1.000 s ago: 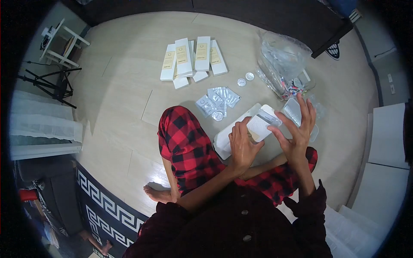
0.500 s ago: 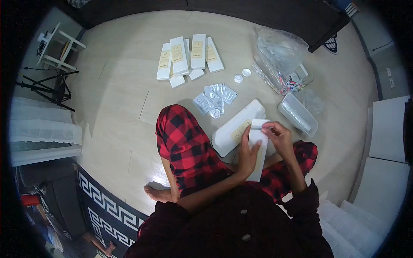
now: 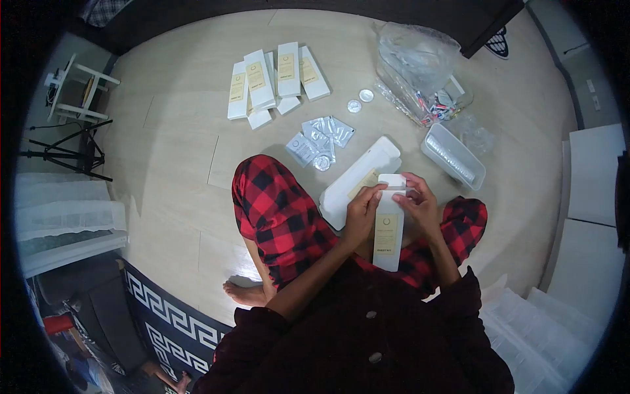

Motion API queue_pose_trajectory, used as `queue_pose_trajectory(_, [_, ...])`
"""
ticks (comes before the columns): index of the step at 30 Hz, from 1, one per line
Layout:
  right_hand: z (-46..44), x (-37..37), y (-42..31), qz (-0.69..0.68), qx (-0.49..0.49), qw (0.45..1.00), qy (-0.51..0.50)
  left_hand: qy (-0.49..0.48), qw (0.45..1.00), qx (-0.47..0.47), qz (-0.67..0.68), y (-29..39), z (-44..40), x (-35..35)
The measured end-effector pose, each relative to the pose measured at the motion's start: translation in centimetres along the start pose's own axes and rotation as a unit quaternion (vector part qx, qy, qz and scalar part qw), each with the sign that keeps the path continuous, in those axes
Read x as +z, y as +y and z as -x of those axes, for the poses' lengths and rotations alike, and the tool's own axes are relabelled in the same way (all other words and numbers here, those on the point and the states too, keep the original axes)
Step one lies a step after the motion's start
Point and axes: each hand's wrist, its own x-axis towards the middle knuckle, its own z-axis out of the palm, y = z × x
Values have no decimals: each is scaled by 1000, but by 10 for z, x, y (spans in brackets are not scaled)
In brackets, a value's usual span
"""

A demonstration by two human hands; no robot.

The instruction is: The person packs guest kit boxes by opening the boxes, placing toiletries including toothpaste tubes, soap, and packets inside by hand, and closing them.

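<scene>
A narrow white carton [image 3: 388, 230] with a cream label stands in front of me, its top flap [image 3: 392, 180] raised. At the carton's upper left edge, my left hand [image 3: 361, 211] grips it with bent fingers. My right hand [image 3: 419, 202] pinches the upper right edge by the flap. Just beyond my left hand lies a larger white box [image 3: 351, 187] with a cream label, partly covered by that hand. Farther off are several silver sachets [image 3: 319, 140] with a round silver-topped piece [image 3: 321, 163] against them.
Several white labelled cartons [image 3: 260, 79] lie in a pile at the upper left. Two round pieces [image 3: 354, 106] sit near a clear plastic bag [image 3: 420, 59] of small packets. A white plastic tray [image 3: 453, 156] is at the right. Another person's foot [image 3: 182, 382] shows at lower left.
The carton has turned so that its label faces up in view. My left hand has shifted to its upper left edge, and the flap now stands out between both hands.
</scene>
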Motion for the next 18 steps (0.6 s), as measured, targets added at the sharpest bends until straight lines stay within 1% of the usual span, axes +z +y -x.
queue_pose_trajectory(2, [8,0,3,-70,53,996,6,-35,996,-57,-67,6,-3,-5])
queue_pose_trajectory(3, [7,1,5,-70,54,996,5,-34,995,-58,-67,2,-2,-4])
queue_pose_trajectory(5, [7,0,13,-125,70,989,28,6,999,12,-31,-5,-2,0])
queue_pose_trajectory(6, [6,-2,18,-126,72,989,28,5,999,10,-31,-10,-2,4])
queue_pose_trajectory(8, [1,-8,25,-113,84,990,4,40,984,-74,155,-20,-3,8])
queue_pose_trajectory(9, [1,-6,21,-113,84,990,3,42,984,-74,155,-21,-5,5])
queue_pose_trajectory(11, [3,-2,13,-109,-3,994,20,-12,980,-109,165,-23,-8,-1])
queue_pose_trajectory(12, [3,0,5,-109,-2,994,18,-10,980,-110,166,-27,-8,-1])
queue_pose_trajectory(14, [5,3,-11,-173,21,984,34,-18,987,-29,158,-34,-5,-2])
queue_pose_trajectory(15, [4,2,-9,-174,22,984,34,-17,987,-30,157,-32,-3,1])
queue_pose_trajectory(17, [2,-10,-3,3,-41,999,-34,51,966,-63,247,-27,2,9])
queue_pose_trajectory(18, [1,-14,-3,4,-41,999,-34,50,966,-63,248,-29,2,10])
